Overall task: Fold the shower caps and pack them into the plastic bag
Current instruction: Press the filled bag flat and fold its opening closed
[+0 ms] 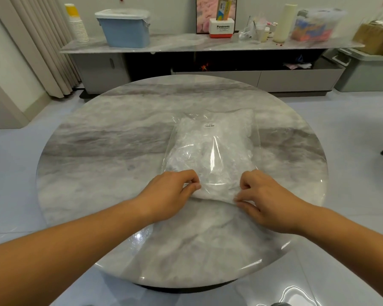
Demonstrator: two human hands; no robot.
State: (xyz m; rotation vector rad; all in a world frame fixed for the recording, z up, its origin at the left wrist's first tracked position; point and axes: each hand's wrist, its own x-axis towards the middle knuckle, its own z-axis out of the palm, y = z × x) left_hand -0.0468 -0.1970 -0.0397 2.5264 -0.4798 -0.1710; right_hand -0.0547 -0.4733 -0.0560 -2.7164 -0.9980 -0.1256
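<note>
A clear plastic bag (212,149) lies on the round marble table (97,151), stuffed with crumpled translucent shower caps (195,140); a small barcode label sits near its far end. My left hand (170,195) pinches the bag's near edge at its left corner, fingers curled. On the right corner of that same edge, my right hand (263,197) pinches the plastic. The near edge is folded over between the two hands. Single caps inside the bag cannot be told apart.
Behind the table runs a low marble-topped cabinet (186,44) with a blue lidded bin (125,27), stacked paper cups (76,23), a white and red box (221,28) and clutter. A grey bin (363,69) stands at the far right, curtains at the left.
</note>
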